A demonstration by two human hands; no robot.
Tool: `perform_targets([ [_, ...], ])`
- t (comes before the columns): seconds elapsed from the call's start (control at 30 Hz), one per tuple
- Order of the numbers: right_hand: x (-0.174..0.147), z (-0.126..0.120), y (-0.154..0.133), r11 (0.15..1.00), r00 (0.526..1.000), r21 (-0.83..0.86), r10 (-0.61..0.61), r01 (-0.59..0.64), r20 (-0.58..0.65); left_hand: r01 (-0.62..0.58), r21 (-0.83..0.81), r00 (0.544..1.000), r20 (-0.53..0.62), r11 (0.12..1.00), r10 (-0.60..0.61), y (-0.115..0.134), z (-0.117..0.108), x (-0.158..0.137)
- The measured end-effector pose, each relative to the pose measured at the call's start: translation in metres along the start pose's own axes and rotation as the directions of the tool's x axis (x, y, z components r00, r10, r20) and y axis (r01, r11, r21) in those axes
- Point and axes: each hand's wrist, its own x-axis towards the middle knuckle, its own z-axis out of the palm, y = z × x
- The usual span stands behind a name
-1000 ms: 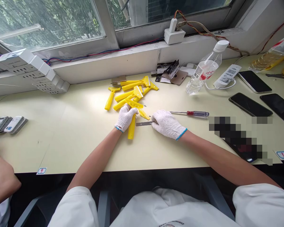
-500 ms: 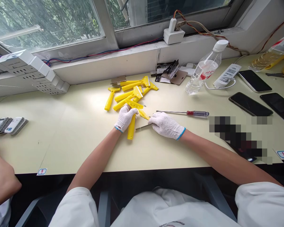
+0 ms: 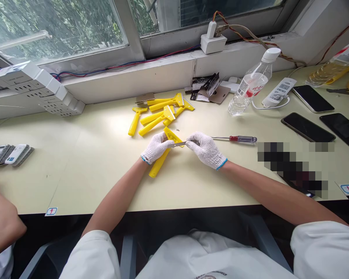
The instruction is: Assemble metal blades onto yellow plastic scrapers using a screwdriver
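My left hand (image 3: 156, 147), in a white knit glove with a blue cuff, is closed on a yellow scraper (image 3: 159, 164). Its handle slants down toward me, and its head shows beyond the fingers. A thin metal blade (image 3: 178, 144) spans the gap between my hands across the scraper. The blade's left end meets my left fingertips. On its other end, my gloved right hand (image 3: 205, 150) has a pinch grip. Tiny screws (image 3: 177, 130) lie just beyond the scraper head. A screwdriver (image 3: 242, 139) with a clear and red handle rests right of my right hand.
Several yellow scrapers (image 3: 152, 126) lie behind my hands. Torn black packaging (image 3: 209, 87), a water bottle (image 3: 250, 85), a power strip (image 3: 279, 93) and phones (image 3: 308, 128) are farther right. White boxes (image 3: 43, 89) stand back left. Another person's arm (image 3: 2, 217) is at the left edge.
My right hand has brought the blade up and left to my left fingertips. The scraper handle has swung leftward, and its yellow head pieces are now closer together.
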Motion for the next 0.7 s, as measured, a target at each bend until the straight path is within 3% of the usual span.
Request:
perform_targets([
  [0.13,0.003,-0.001,0.002,0.981,0.988,0.127,0.152,-0.146,-0.041,0.009,0.005,0.999,0.034,1.000,-0.009,-0.002,0.004,-0.003],
  [0.23,0.003,0.000,0.001,0.978,0.982,0.111,0.185,-0.179,-0.049,0.003,0.005,0.999,0.047,1.000,-0.004,-0.006,0.007,-0.003],
  [0.47,-0.004,0.006,-0.003,0.980,0.994,-0.197,0.003,0.019,0.107,-0.063,0.064,0.993,0.103,0.996,0.056,-0.011,0.012,-0.006],
  [0.7,-0.005,0.006,-0.001,0.973,0.995,-0.227,-0.021,0.044,0.101,-0.020,0.020,0.994,0.106,1.000,0.018,-0.014,0.012,-0.006],
])
